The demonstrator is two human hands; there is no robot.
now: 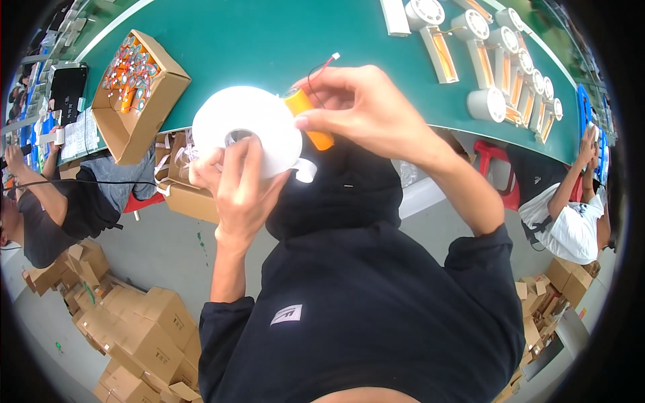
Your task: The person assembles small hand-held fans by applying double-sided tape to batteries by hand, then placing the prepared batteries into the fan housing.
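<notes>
My left hand [238, 181] grips a wide roll of white tape [232, 111], with fingers hooked into the hole at its core. A short loose tape end [306, 170] sticks out from the roll's right side. Between the thumb and fingers of my right hand [363, 111] is an orange cylindrical battery [310, 121], tilted, right beside the roll's edge. Whether battery and roll touch, I cannot tell. From the battery's upper end, thin red and black wires run up to a small white connector [336, 56].
On the green table [289, 33], a cardboard box [171, 77] of wired orange batteries stands at left. Several white fan-like housings [485, 105] lie at right. Below the table edge is another carton [191, 199]. People sit at both sides; cartons [144, 329] pile on the floor.
</notes>
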